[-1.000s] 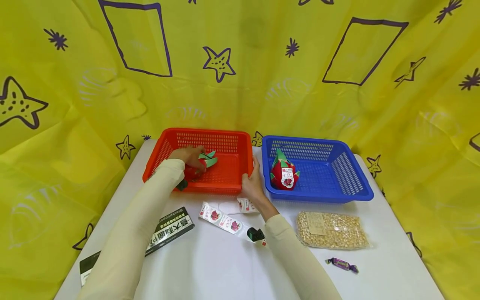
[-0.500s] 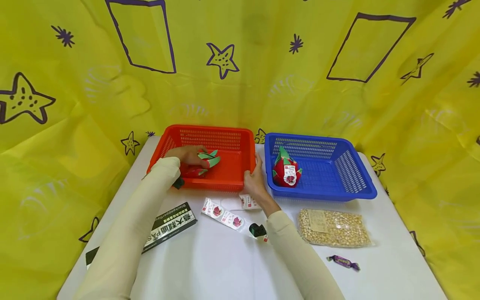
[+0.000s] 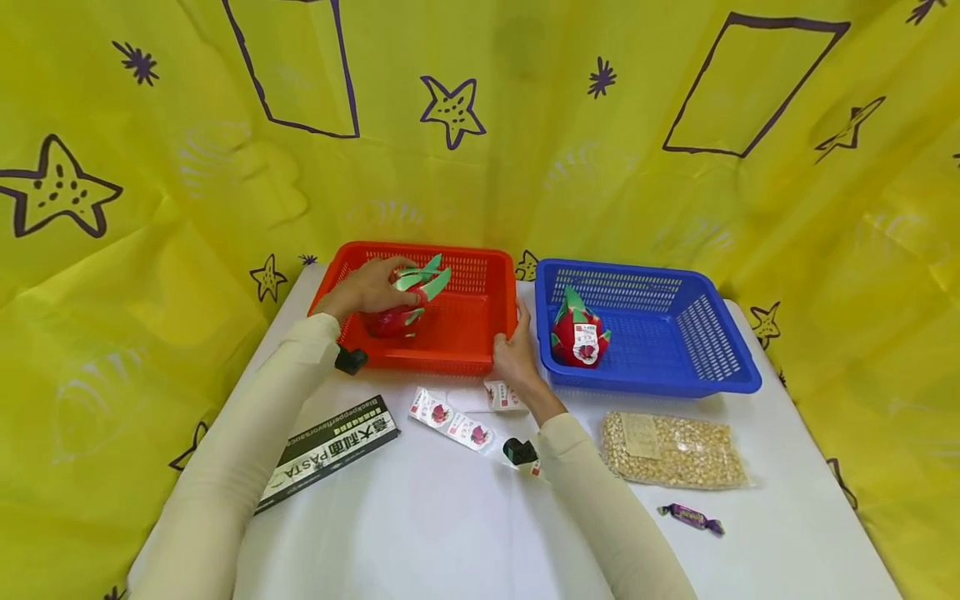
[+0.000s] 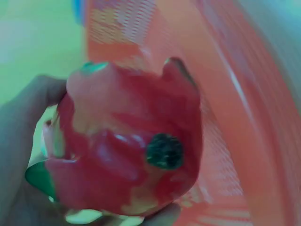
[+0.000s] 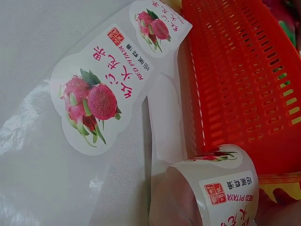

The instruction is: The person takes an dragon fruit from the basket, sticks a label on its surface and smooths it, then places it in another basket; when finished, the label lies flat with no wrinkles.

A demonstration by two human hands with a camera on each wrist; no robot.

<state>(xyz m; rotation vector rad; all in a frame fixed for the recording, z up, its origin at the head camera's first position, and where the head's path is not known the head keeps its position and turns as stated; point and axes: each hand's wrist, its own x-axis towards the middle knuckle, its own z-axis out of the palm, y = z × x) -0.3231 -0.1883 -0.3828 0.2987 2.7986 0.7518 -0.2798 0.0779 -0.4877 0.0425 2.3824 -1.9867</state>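
My left hand (image 3: 372, 287) grips a red dragon fruit (image 3: 396, 320) with green leaf tips, held over the left part of the red basket (image 3: 465, 358). In the left wrist view the fruit (image 4: 122, 146) fills the middle, its dark round end facing the camera, with fingers round its side. My right hand (image 3: 517, 354) holds the red basket's right front corner, thumb at the front and fingers along the side. Another dragon fruit (image 3: 576, 337), bearing a white label, stands in the left of the blue basket (image 3: 645, 385).
A strip of pitaya stickers (image 3: 457, 427) lies before the red basket, its curled end (image 5: 225, 188) by my right hand. A black and white pasta box (image 3: 337, 450) lies front left. At right are a bag of kernels (image 3: 675, 450) and a purple wrapped candy (image 3: 692, 517).
The left hand has lifted the dragon fruit higher inside the red basket, and its green leaves show more. The right hand keeps its hold on the corner. The head view has tilted slightly down.
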